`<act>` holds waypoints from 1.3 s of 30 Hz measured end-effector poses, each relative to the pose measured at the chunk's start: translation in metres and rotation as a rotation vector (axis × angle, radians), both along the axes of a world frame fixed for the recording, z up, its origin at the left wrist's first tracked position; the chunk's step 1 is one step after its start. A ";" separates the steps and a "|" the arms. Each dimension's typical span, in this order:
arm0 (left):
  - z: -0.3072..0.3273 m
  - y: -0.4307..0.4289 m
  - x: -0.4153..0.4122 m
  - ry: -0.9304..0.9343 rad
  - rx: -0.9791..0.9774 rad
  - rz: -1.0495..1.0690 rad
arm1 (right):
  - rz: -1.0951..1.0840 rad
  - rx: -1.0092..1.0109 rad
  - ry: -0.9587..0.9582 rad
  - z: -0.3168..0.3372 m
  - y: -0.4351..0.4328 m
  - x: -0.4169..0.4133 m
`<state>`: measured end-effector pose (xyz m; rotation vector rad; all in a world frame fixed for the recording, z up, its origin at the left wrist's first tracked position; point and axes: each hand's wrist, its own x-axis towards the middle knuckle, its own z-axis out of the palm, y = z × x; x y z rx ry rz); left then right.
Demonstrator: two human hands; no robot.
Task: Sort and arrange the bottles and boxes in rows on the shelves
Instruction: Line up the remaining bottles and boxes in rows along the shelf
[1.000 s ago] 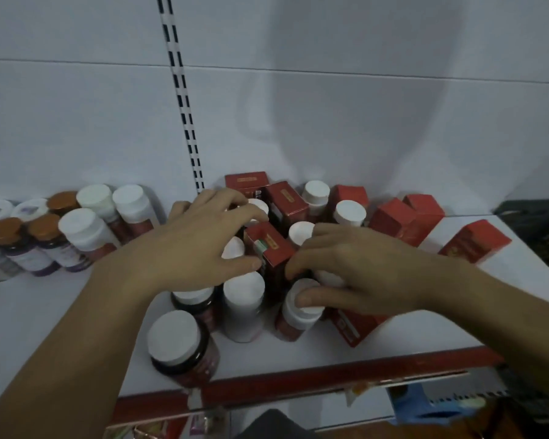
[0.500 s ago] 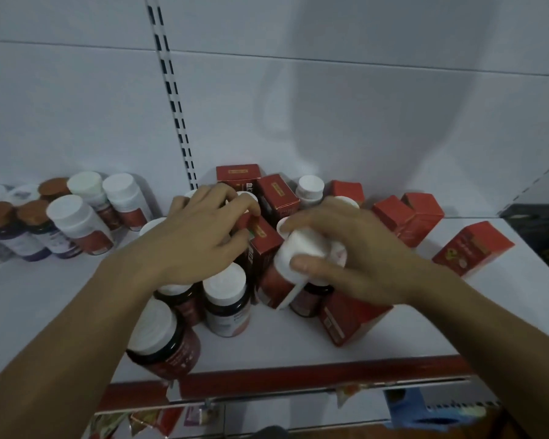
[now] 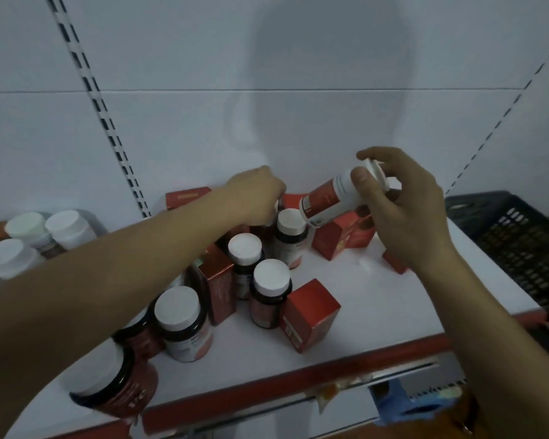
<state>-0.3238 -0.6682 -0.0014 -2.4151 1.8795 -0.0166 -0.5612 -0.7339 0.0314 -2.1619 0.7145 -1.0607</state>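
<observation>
My right hand [image 3: 403,213] holds a white bottle with a red label [image 3: 330,198] by its cap end, tilted in the air above the white shelf [image 3: 377,305]. My left hand [image 3: 257,194] reaches to the back of the shelf, fingers curled down over something among the bottles; what it grips is hidden. Several dark bottles with white caps [image 3: 271,289] stand mixed with red boxes [image 3: 311,315] in the middle of the shelf. One large bottle [image 3: 118,388] stands at the front left edge under my forearm.
A group of white-capped bottles [image 3: 29,239] stands at the far left. More red boxes [image 3: 339,239] lie under my right hand. A black plastic crate [image 3: 514,245] sits to the right of the shelf. The shelf's red front rail [image 3: 298,381] runs below.
My right hand has lifted the white bottle out of the cluster, up and to the right. My left hand has moved from the front bottles toward the back of the shelf.
</observation>
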 end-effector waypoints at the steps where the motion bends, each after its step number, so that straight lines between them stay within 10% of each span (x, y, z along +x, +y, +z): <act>1: -0.003 -0.002 -0.003 0.018 -0.009 -0.001 | -0.005 0.007 0.003 0.001 0.000 -0.002; 15: 0.119 0.164 0.032 0.229 -0.708 0.165 | 0.164 -0.067 -0.070 0.011 0.032 0.072; 39: -0.033 0.320 0.133 0.112 -0.376 0.220 | 0.592 -0.457 0.801 -0.028 0.183 0.298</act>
